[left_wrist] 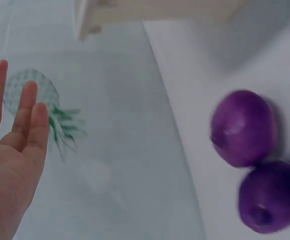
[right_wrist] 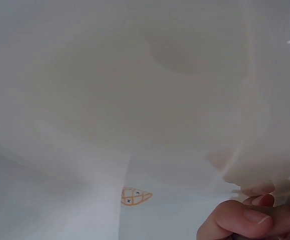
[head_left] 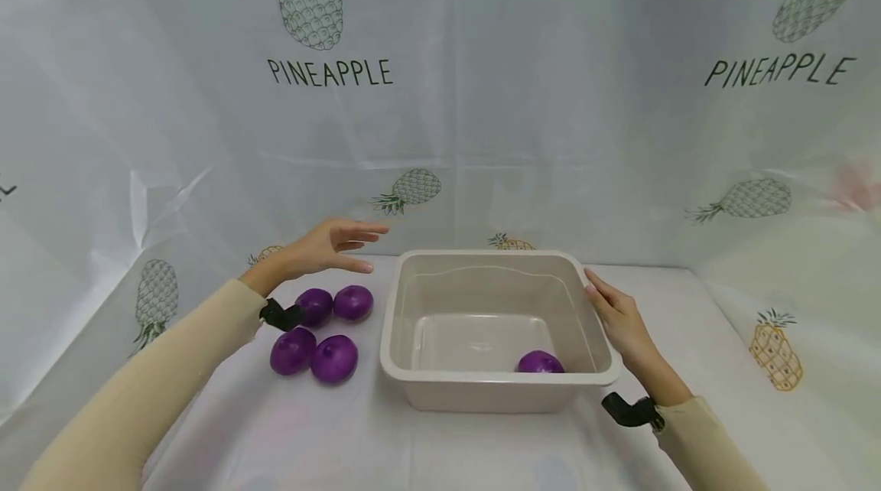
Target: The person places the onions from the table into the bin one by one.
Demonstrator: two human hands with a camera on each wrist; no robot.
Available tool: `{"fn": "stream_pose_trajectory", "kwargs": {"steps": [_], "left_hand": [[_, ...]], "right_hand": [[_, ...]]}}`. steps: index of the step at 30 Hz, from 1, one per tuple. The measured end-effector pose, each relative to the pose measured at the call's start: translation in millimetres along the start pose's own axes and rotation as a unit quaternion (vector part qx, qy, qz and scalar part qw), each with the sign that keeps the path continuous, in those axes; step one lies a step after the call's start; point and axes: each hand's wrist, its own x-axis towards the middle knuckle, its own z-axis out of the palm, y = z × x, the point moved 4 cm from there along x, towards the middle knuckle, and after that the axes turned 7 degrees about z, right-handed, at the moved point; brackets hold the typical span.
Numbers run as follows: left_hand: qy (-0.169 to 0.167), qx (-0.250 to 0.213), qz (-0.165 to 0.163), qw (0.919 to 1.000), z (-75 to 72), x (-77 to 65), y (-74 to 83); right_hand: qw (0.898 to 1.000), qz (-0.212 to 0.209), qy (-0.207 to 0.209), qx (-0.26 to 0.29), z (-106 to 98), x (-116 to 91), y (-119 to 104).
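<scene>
My left hand [head_left: 330, 244] hovers above the table's back edge, left of a beige plastic basin [head_left: 482, 395]. Its fingers reach out to the right, thumb apart, and nothing is in them; the left wrist view shows the palm and spread fingers [left_wrist: 22, 120]. Below that hand several purple onions lie grouped, among them a front one [head_left: 334, 359] and a back one [head_left: 353, 303]. Another purple onion [head_left: 541, 362] lies inside the basin, near its front right corner. At the basin's right rim my right hand [head_left: 619, 319] grips the edge; its thumb [right_wrist: 240, 219] appears bent in the right wrist view.
A white cloth [head_left: 330, 437] covers the table. Behind and at the sides hang pale sheets [head_left: 537, 93] printed with pineapples. Dark straps [head_left: 633, 411] sit on both wrists, over beige sleeves.
</scene>
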Motion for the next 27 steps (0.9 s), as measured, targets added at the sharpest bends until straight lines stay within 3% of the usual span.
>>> {"fn": "stream_pose_trajectory", "kwargs": {"steps": [4, 11, 17, 22, 27], "left_hand": [[0.027, 0.007, -0.02, 0.9994, -8.8, -34.4, -22.6], [0.081, 0.011, -0.015, 0.9966, -12.6, -91.0, -58.2], [0.125, 0.003, -0.049, 0.991, -4.5, -135.8, -86.7], [0.127, -0.017, -0.072, 0.9892, 6.5, -170.9, -114.5], [0.132, -0.041, -0.082, 0.987, 14.8, -190.9, -134.7]], "right_hand": [[1.0, 0.006, -0.003, 0.002, 0.0, -1.9, 2.3], [1.0, 0.0, 0.005, 0.009, -1.0, -2.6, 1.4], [1.0, -0.007, 0.004, 0.017, 0.9, -2.0, -0.8], [1.0, -0.001, -0.003, 0.012, 2.7, -1.4, 0.0], [1.0, 0.001, 0.005, 0.006, 1.2, -1.6, 1.2]]}}
